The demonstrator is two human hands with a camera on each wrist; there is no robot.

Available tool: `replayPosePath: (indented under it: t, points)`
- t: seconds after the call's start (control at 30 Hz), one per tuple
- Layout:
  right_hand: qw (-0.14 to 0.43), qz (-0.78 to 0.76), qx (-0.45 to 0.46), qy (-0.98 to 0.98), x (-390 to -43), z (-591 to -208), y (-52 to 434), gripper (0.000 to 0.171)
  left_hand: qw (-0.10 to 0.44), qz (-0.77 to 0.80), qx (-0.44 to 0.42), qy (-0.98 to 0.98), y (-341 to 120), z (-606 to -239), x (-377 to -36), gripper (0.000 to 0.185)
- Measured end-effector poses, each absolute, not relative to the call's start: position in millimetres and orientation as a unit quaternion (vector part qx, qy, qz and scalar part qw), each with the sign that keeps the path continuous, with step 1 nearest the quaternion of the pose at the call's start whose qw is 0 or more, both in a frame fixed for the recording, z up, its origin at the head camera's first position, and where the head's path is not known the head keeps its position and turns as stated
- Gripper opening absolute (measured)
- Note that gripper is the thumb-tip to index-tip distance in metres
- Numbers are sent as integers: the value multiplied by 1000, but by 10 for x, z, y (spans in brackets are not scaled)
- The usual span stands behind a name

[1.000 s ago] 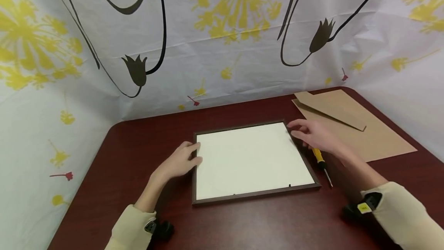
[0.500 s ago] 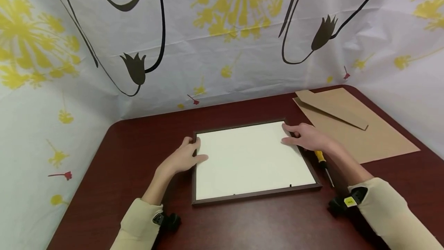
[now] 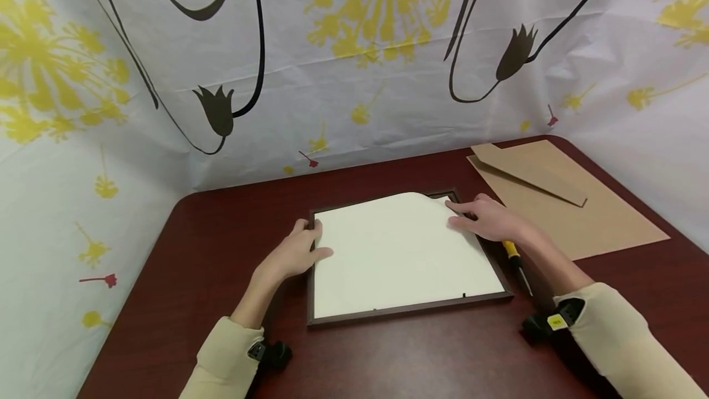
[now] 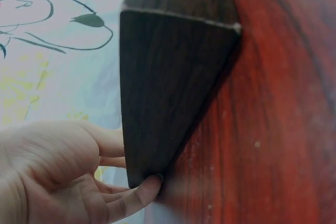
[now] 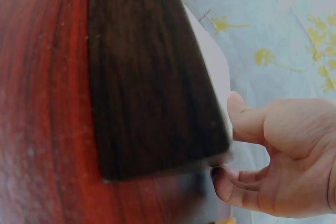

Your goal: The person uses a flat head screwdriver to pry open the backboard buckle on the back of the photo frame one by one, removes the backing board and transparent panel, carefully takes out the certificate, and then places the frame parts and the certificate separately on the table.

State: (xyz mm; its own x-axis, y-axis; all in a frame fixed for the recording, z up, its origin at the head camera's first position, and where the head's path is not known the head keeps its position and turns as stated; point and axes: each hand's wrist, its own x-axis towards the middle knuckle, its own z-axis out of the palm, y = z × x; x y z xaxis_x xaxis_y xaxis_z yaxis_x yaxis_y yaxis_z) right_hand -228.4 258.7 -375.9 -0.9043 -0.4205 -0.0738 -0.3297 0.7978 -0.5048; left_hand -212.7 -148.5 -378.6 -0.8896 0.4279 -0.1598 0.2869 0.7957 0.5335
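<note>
A dark brown picture frame lies on the table, a white sheet filling its inside. Near the far right corner the sheet bows up, baring a strip of dark frame beneath. My left hand grips the frame's left side, its thumb over the sheet; in the left wrist view, fingertips reach the frame's lower outer edge. At the right side, my right hand holds the sheet near its far corner with thumb and index finger. In the right wrist view the thumb is against the raised sheet.
A screwdriver with a yellow and black handle lies right of the frame, partly under my right hand. Behind it, a brown board bears a folded cardboard strip. A patterned white curtain surrounds the dark red table.
My right hand has come in from beside the frame onto the sheet. The sheet, flat before, now bows up at its far right. The left thumb has slid slightly further over the sheet.
</note>
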Motion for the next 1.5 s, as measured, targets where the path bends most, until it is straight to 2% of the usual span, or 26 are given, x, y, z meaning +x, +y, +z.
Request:
replayPosePath:
  t: [0.17, 0.43, 0.63, 0.83, 0.9, 1.03, 1.23, 1.5]
  points:
    - [66, -250, -205, 944, -2257, -3748, 2572, 50, 145, 263, 180, 937, -1456, -3785, -2112, 69]
    - [68, -271, -235, 931, -2254, -3702, 2571, 47, 150, 274, 176, 934, -1450, -3781, -2090, 70]
    - [77, -341, -220, 911, -2275, -3685, 2599, 50, 161, 277, 165, 933, -1465, -3777, -2037, 72]
    - [51, -404, -176, 896, -2283, -3653, 2676, 58, 158, 282, 154, 934, -1473, -3801, -1921, 74]
    - [61, -420, -162, 891, -2276, -3625, 2703, 51, 155, 280, 153, 935, -1482, -3810, -1879, 74]
    - [100, -442, -158, 877, -2252, -3557, 2731, 26, 148, 276, 160, 936, -1498, -3814, -1823, 73]
    - [104, -451, -163, 871, -2197, -3435, 2733, 29, 111, 249, 174, 946, -1468, -3768, -1795, 68]
    - [14, -477, -169, 862, -2065, -3205, 2743, 25, 0, 251, 198, 947, -1322, -3569, -1763, 56]
